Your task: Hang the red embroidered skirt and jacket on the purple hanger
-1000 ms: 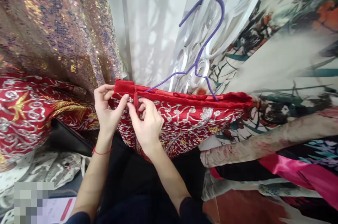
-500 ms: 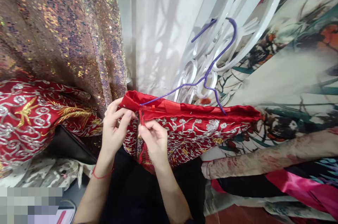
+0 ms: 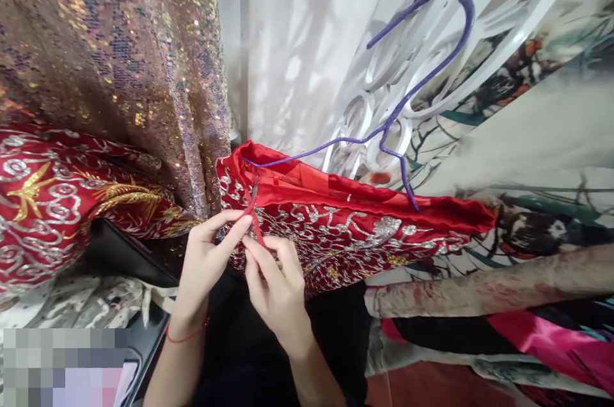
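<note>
A red garment with silver and gold embroidery and a satin-lined edge hangs before me on a purple hanger. Thin red ties come from its left end and cross each other there. My left hand pinches the ties at the crossing between thumb and forefinger. Just below and to the right, my right hand is closed on a tie, its fingertips near those of the left. A red string bracelet circles my left wrist.
Another red embroidered cloth lies at the left over a black surface. Sequined fabric hangs behind it. White scrollwork stands behind the hanger. A rolled floral fabric and pink cloth are on the right.
My left hand has left the garment's edge and moved down and right to the ties, which now cross. My right hand has moved slightly down. The hanger's hook has shifted up and right.
</note>
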Action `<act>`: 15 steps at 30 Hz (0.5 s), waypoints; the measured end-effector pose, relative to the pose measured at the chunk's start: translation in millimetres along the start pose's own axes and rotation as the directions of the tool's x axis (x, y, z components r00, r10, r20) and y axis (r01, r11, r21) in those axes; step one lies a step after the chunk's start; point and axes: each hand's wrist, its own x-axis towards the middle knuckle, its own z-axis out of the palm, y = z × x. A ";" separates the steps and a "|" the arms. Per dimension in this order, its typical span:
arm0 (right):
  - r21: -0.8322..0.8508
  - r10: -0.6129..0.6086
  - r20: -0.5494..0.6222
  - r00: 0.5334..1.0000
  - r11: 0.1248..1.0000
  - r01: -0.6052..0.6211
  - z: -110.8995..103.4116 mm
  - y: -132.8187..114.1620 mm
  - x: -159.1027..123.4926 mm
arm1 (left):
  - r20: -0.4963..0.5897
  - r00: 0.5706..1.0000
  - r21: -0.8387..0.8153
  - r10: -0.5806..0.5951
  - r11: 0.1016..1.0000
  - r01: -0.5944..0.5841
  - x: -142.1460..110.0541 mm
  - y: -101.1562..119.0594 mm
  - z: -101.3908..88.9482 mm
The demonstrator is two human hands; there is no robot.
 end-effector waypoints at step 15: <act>0.210 0.577 0.316 0.753 0.731 -0.649 6.4 7.5 -41.5 | 0.030 0.990 -0.312 -0.134 0.940 0.137 21.9 -10.2 19.0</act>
